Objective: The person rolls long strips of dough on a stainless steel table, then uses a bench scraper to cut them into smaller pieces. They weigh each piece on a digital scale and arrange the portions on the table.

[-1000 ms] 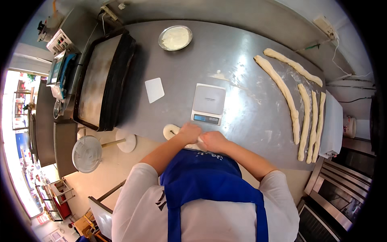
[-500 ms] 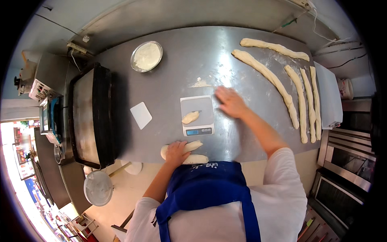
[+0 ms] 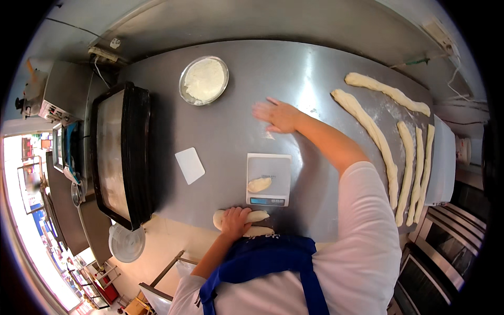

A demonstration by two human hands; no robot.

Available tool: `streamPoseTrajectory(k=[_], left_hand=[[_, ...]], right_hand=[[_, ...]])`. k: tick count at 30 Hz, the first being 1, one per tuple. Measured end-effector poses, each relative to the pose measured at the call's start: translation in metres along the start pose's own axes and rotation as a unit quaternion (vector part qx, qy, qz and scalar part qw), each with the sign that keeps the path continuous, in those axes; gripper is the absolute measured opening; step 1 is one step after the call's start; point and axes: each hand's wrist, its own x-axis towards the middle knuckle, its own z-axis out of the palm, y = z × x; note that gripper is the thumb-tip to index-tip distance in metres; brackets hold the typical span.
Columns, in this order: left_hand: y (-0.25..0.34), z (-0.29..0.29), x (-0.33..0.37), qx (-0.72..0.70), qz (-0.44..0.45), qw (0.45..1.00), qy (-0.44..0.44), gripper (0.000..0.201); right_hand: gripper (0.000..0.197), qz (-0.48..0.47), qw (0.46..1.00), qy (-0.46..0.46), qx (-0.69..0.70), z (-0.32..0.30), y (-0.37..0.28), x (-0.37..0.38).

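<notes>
My left hand (image 3: 235, 222) is curled over a folded strip of dough (image 3: 259, 215) at the table's near edge. Its fingers wrap across the dough, whose two ends stick out to the right. My right hand (image 3: 276, 116) reaches out beyond the scale, fingers spread and holding nothing, next to a small smear of flour (image 3: 268, 135). Between the hands stands a white digital scale (image 3: 269, 165) with a lit display. On its plate lies a small piece of dough (image 3: 260, 185). Left of the scale, a white dough scraper (image 3: 190, 166) lies flat.
A round metal bowl of flour (image 3: 204, 80) stands at the far left. Several long dough ropes (image 3: 371, 126) lie on floured steel at the right. Black stacked trays (image 3: 137, 157) line the left end of the steel table (image 3: 220, 136). A white box (image 3: 442, 163) borders the right end.
My right hand has moved from beside the scale to farther away and left, over the flour patch. The view has shifted. My left hand stays on the folded dough.
</notes>
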Motion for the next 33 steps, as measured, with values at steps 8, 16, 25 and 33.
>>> streamPoseTrajectory(k=[8,16,25,33], left_hand=[[-0.009,0.007,0.0,0.004,0.004,0.999,-0.039,0.052],[-0.025,0.021,-0.013,0.012,0.029,0.997,0.067,0.052],[-0.035,0.012,-0.012,-0.057,0.027,0.994,-0.091,0.036],[-0.023,-0.011,0.006,-0.277,0.1,0.93,-0.221,0.043]], right_hand=[[0.072,0.44,0.883,0.16,0.001,0.007,0.053,-0.02],[0.068,0.576,0.785,0.224,0.041,0.028,-0.128,-0.205],[0.042,0.621,0.748,0.229,0.049,0.056,-0.28,-0.276],[0.051,0.218,0.926,0.243,0.188,-0.003,-0.368,-0.14]])
